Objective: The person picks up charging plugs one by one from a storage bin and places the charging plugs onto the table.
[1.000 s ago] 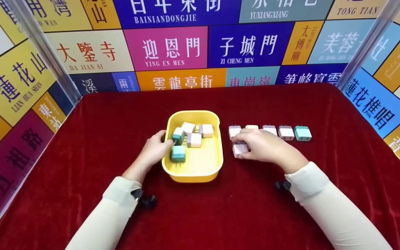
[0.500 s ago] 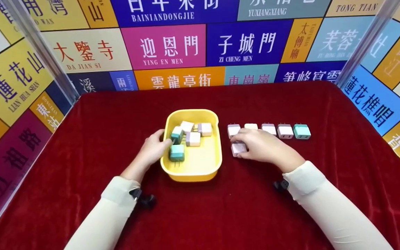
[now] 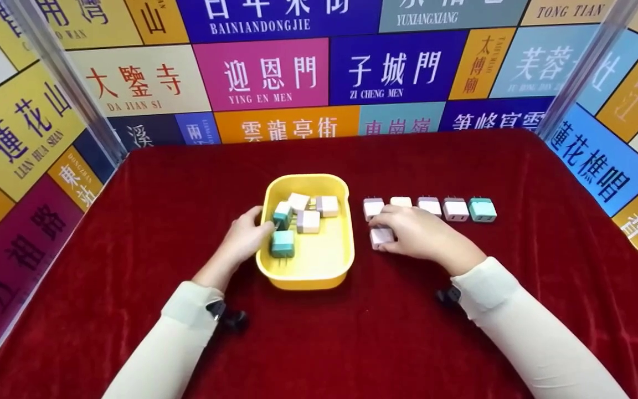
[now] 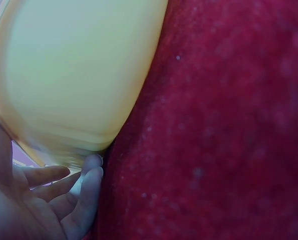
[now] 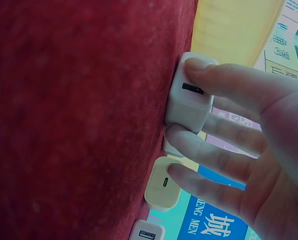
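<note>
The right hand [image 3: 416, 230] pinches a pale USB wall charger [image 3: 381, 238], thumb across its port face, just in front of the leftmost charger [image 3: 374, 209] of a row of five. The block looks to be down on the red cloth [image 3: 319, 343] covering the bench; a low, level hold like this seems right, as a tilt would likely leave it crooked. Line its sides up with the leftmost charger, and part thumb and fingers evenly so that neither drags it askew. Mind the trailing fingertips: in the right wrist view one overlaps the cream charger [image 5: 164, 182], though whether it touches I cannot tell, and a careless sweep could nudge the row. The left hand [image 3: 244, 238] grips the left wall of the yellow bin [image 3: 324, 255], thumb over the rim, where five more chargers lie jumbled; a light, steady hold should be enough to stop it sliding.
</note>
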Demonstrator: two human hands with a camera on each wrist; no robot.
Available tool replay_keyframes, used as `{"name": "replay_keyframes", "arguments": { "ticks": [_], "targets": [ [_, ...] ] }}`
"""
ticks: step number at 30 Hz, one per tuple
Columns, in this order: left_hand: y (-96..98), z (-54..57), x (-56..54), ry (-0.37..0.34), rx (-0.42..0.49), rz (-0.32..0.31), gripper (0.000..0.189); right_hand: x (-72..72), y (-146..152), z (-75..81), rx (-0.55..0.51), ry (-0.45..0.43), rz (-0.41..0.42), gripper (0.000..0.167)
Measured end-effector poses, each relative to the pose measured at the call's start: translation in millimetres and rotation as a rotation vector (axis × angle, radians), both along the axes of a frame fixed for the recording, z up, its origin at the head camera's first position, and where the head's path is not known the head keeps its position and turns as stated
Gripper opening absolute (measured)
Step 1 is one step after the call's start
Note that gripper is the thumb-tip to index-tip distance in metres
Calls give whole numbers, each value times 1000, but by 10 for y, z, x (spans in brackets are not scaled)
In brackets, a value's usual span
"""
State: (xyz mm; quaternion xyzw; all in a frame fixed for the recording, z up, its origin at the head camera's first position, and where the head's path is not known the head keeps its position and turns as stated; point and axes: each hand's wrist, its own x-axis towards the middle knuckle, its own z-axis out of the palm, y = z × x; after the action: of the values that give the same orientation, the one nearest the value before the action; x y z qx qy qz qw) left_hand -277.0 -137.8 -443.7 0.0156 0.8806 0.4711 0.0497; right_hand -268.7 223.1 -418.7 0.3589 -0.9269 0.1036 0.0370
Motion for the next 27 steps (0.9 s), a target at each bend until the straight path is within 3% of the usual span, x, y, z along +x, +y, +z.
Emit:
{"name": "replay_keyframes", "arguments": {
  "ticks": [27],
  "targets": [
    [12,-7,1,0,12,6,58,10,-21,-23,-48,-30,-20,40]
  ]
}}
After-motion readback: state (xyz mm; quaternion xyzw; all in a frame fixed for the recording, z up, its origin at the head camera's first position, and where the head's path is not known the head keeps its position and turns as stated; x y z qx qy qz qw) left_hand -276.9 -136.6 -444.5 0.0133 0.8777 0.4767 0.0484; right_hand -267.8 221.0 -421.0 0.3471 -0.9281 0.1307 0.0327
